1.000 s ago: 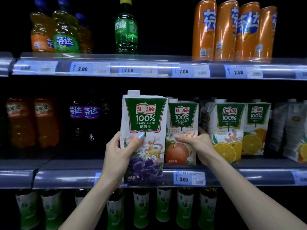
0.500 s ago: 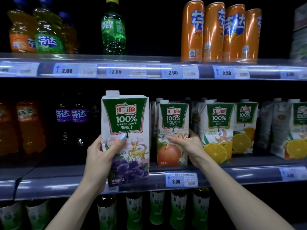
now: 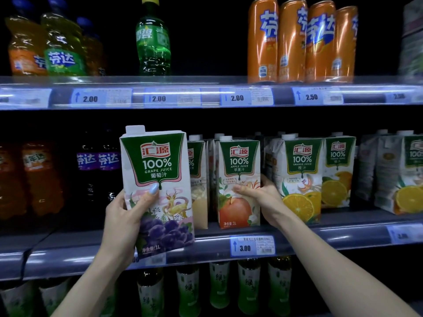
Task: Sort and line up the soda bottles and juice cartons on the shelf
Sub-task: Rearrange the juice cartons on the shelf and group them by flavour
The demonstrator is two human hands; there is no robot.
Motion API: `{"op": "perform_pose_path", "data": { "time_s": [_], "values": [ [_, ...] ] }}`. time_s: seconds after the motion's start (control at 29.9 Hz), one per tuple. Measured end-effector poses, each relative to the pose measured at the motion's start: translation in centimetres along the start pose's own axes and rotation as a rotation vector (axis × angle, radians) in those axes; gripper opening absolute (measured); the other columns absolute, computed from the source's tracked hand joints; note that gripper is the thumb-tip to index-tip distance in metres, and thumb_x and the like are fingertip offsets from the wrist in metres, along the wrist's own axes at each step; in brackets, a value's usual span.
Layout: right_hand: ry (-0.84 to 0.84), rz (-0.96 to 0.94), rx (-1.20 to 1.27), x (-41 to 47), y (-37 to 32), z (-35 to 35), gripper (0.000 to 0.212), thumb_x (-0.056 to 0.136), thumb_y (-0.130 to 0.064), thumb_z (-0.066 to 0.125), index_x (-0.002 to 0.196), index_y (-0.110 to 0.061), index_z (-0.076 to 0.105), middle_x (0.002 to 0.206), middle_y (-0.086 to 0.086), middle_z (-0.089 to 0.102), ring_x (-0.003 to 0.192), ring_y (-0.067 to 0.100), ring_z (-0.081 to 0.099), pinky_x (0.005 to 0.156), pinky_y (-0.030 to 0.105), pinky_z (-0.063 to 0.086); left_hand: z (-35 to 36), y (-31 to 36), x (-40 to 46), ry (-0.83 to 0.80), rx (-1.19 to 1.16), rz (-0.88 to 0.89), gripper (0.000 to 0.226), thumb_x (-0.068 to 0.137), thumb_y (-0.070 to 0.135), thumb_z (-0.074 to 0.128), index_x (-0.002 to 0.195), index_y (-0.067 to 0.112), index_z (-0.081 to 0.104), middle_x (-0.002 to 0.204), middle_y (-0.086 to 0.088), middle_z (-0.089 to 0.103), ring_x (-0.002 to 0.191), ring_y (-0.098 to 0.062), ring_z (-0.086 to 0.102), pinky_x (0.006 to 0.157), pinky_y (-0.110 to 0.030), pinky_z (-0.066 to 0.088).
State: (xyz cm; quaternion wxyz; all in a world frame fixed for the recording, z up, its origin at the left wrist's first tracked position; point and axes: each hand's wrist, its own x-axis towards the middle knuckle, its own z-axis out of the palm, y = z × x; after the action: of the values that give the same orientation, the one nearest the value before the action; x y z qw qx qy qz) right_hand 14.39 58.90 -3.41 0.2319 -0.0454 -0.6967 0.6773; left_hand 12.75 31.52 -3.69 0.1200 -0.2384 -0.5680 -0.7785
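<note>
My left hand (image 3: 127,213) grips a grape juice carton (image 3: 158,177), held upright in front of the middle shelf's front edge (image 3: 206,252). My right hand (image 3: 258,195) is wrapped around the right side of an apple juice carton (image 3: 239,179) that stands on the shelf. Between the two, a further carton (image 3: 199,179) shows partly behind the grape one. Orange juice cartons (image 3: 299,177) stand to the right of my right hand. Purple soda bottles (image 3: 98,165) and orange soda bottles (image 3: 39,175) fill the dark left part of the same shelf.
The upper shelf holds orange and green soda bottles (image 3: 59,44), a green bottle (image 3: 153,40) and tall orange cans (image 3: 299,42). Green tea bottles (image 3: 219,284) line the bottom shelf. Price tags (image 3: 251,247) run along the shelf edges.
The view has shifted, so the shelf contents sit further left in frame. The grape carton has come away from the apple carton, and a carton behind now shows in the gap. Both hands keep their grips.
</note>
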Motion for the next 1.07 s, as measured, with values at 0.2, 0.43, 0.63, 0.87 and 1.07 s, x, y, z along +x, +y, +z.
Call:
{"op": "perform_pose_path", "data": {
  "time_s": [0.2, 0.43, 0.63, 0.87, 1.07],
  "values": [
    [0.082, -0.043, -0.051, -0.5, 0.2, 0.4, 0.105, 0.07, -0.022, 0.082, 0.152, -0.007, 0.018, 0.086, 0.014, 0.07, 0.099, 0.051, 0.064, 0.082, 0.035, 0.059, 0.5, 0.0, 0.1, -0.013, -0.008, -0.003, 0.091, 0.03, 0.063, 0.086, 0.098, 0.006, 0.064, 0.082, -0.008, 0.078, 0.072, -0.027, 0.076, 0.054, -0.032, 0.059],
    [0.053, -0.097, -0.287, -0.4, 1.1, 0.5, 0.044, 0.072, -0.05, 0.076, 0.098, -0.014, 0.072, 0.077, 0.0, 0.077, 0.074, 0.014, 0.074, 0.082, 0.043, 0.058, 1.9, -0.5, -0.2, -0.066, -0.029, -0.014, 0.089, 0.033, 0.062, 0.087, 0.099, 0.008, 0.065, 0.088, -0.011, 0.078, 0.077, -0.029, 0.075, 0.058, -0.034, 0.059],
    [0.23, -0.174, -0.54, -4.1, -0.8, 0.7, 0.091, 0.078, -0.061, 0.062, 0.147, -0.009, 0.032, 0.146, 0.006, 0.045, 0.134, 0.026, 0.045, 0.109, 0.041, 0.04, 5.7, -1.3, -1.0, -0.148, -0.076, -0.013, 0.076, 0.037, 0.058, 0.087, 0.094, 0.011, 0.067, 0.086, -0.011, 0.078, 0.075, -0.028, 0.076, 0.058, -0.033, 0.059],
    [-0.045, -0.221, -0.035, -10.0, -4.3, -8.2, 0.039, 0.098, -0.028, 0.05, 0.131, -0.01, 0.057, 0.123, 0.001, 0.065, 0.106, 0.009, 0.063, 0.086, 0.023, 0.053, 16.1, -2.3, -4.5, -0.246, -0.137, -0.047, 0.039, 0.063, 0.035, 0.08, 0.093, 0.012, 0.071, 0.086, -0.01, 0.078, 0.074, -0.024, 0.075, 0.061, -0.034, 0.059],
    [-0.116, -0.162, -0.062, -11.0, -5.0, -19.9, 0.03, 0.091, -0.01, 0.061, 0.121, -0.014, 0.061, 0.107, 0.001, 0.071, 0.09, 0.012, 0.069, 0.078, 0.026, 0.058, 27.6, -3.8, -8.6, -0.276, -0.197, -0.091, 0.044, 0.066, 0.034, 0.078, 0.101, 0.008, 0.072, 0.097, -0.014, 0.077, 0.092, -0.034, 0.072, 0.077, -0.043, 0.059]
  ]
}}
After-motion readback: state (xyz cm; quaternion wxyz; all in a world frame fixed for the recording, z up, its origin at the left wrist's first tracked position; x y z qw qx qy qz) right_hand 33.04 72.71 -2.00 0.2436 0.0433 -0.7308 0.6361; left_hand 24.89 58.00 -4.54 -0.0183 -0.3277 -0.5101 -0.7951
